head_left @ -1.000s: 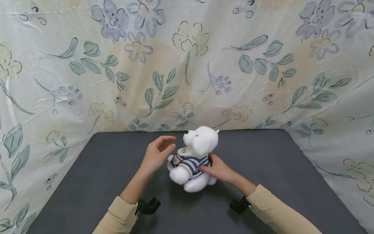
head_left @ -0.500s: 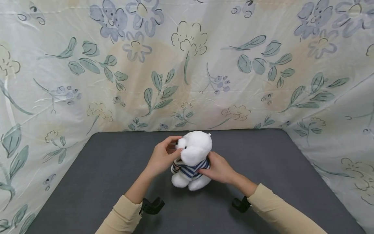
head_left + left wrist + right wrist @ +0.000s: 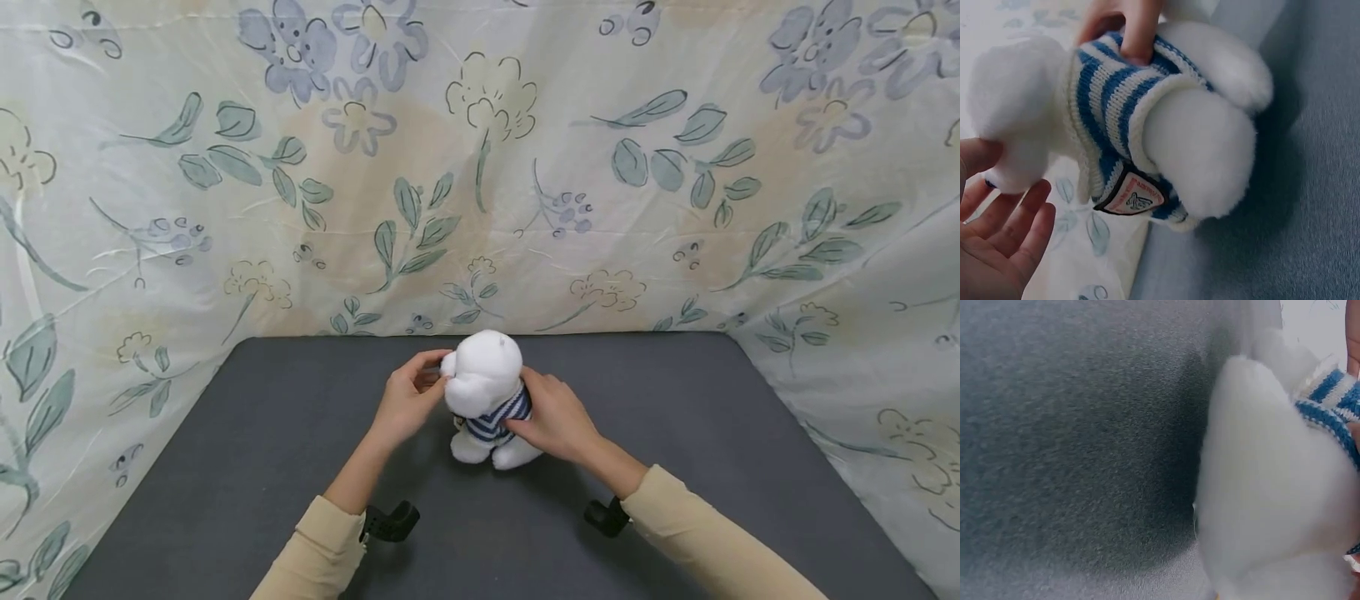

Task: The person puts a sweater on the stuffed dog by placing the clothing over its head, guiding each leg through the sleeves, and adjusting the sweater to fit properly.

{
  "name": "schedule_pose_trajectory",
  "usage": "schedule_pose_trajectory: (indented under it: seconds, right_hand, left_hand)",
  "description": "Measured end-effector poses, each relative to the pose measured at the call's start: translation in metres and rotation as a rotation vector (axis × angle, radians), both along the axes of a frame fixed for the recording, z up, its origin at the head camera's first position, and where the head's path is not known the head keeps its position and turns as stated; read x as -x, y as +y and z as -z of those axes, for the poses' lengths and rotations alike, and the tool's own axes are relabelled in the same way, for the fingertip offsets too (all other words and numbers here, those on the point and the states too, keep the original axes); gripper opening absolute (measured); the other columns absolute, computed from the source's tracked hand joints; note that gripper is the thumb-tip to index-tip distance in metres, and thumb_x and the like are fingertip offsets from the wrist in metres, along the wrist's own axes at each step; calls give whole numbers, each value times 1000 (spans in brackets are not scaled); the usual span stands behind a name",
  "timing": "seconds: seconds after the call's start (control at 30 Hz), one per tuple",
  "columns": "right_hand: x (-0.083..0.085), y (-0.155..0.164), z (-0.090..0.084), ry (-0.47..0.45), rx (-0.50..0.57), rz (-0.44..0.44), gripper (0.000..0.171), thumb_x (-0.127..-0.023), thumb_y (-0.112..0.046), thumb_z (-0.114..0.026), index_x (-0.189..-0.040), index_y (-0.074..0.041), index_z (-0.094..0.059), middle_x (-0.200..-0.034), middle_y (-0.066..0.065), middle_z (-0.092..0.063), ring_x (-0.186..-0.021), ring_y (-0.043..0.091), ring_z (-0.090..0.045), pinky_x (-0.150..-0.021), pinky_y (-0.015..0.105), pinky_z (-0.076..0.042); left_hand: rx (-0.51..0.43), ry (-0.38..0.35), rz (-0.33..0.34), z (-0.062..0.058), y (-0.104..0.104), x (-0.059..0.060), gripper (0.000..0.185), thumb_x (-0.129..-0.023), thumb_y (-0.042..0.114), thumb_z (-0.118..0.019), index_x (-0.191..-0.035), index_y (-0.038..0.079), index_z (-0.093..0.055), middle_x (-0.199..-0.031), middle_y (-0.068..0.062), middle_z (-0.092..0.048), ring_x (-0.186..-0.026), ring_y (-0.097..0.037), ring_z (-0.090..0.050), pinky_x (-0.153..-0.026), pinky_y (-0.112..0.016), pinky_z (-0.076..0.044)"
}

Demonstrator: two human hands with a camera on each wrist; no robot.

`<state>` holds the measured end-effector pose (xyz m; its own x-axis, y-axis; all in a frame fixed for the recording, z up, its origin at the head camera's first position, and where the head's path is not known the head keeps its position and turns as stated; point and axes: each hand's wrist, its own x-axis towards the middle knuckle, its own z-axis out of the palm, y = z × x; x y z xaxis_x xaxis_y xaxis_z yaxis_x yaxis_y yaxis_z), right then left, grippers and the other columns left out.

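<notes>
Two hands: right hand (image 3: 551, 417) grips fluffy plush bear (image 3: 483, 383); left hand (image 3: 405, 404), fingers relaxed, touches it.

Dark grey table (image 3: 675, 467), floral curtain backdrop (image 3: 480, 167) draped behind and on both sides

Lighting is bright, soft and even, apparently from above; no glare in any view. The head view is sharp at center, with wide-angle bowing of the floral sheet (image 3: 480, 167) toward the edges. A faint shadow lies on the gray mat (image 3: 675, 400) below the plush bear (image 3: 486, 392) and under both sleeves. The left wrist view has a cool, slightly washed-out tint; the near fingers (image 3: 1004, 244) are soft. The right wrist view is close-range and blurred throughout, with a dark shadow beside the bear.
</notes>
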<state>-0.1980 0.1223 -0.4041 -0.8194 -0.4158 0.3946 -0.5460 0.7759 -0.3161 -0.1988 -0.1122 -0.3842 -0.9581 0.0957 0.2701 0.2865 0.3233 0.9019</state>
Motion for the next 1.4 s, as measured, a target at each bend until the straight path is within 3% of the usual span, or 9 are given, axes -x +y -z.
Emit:
schedule_pose_trajectory:
  seconds: [0.4,0.67,0.83,1.0,1.1,1.4]
  right_hand:
    - [6,-3,11,-31,-79,6,76,-73,-39,-75,-134,-4,-45,-120,12,-58,-104,29,-55,-84,45,-45]
    - [4,0,8,-54,-134,1,76,-79,-43,-69,-138,-8,-39,-124,14,-52,-108,30,-52,-83,47,-45]
    - [2,5,1,-144,-19,16,67,-84,-37,-64,-138,-6,-39,-124,15,-52,-108,29,-54,-85,45,-46]
    - [2,9,-6,-249,129,129,41,-92,-31,-54,-122,-3,-56,-108,10,-60,-94,24,-60,-77,40,-50]
    - [3,12,-8,-294,143,197,31,-93,-31,-53,-104,-4,-64,-93,7,-62,-83,20,-60,-70,37,-49]
    - [2,6,-12,-345,151,232,24,-88,-29,-58,-90,-5,-62,-75,2,-58,-62,13,-50,-56,28,-40]
  left_hand:
    - [28,-57,-32,19,-9,9,32,-86,10,-63,-118,12,-60,-118,-7,-60,-101,-23,-62,-82,-35,-51]
    - [75,-49,-12,9,-16,7,29,-88,15,-62,-116,13,-61,-117,-6,-61,-104,-21,-60,-85,-39,-49]
    - [98,-25,-11,-2,-20,5,31,-89,21,-61,-118,12,-60,-118,-5,-61,-108,-20,-58,-88,-40,-48]
    - [149,40,6,-14,-13,2,38,-88,25,-63,-124,16,-56,-122,-8,-59,-111,-25,-56,-88,-41,-48]
    - [183,87,52,-21,-6,-1,44,-86,23,-65,-127,15,-53,-127,-9,-55,-116,-29,-52,-91,-44,-46]
    - [315,132,115,-21,13,-1,68,-78,30,-73,-138,18,-42,-133,-4,-50,-112,-21,-53,-83,-42,-49]
